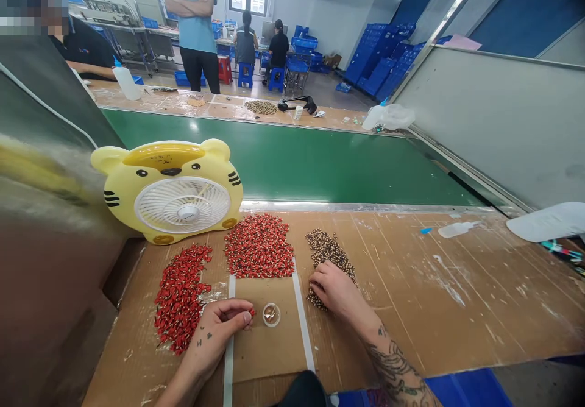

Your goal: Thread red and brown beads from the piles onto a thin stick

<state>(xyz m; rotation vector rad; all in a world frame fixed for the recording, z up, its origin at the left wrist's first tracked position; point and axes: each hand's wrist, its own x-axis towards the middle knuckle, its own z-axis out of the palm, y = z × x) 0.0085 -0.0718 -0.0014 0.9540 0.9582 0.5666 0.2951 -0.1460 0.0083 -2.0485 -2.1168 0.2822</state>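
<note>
My left hand (220, 329) pinches a small red piece (252, 312) between thumb and forefinger, just left of a small round clear dish (271, 315) with a little clear or brownish content. My right hand (333, 284) reaches down onto a pile of small black-and-gold beads (325, 247), its fingers drawn together; whatever lies between the fingertips is hidden. Left of my left hand spreads a loose pile of red pieces (179, 297). Beyond the dish, a squarer pile of red pieces with pale tips (259, 245) lies at the top of a taped strip.
A yellow animal-faced fan (171, 191) stands at the back left. Behind the cardboard-covered table (393, 273) runs a green conveyor belt (320, 163). A white squeeze bottle (457, 229) lies to the right. Across the belt stands a person with folded arms (194, 17); others sit farther off.
</note>
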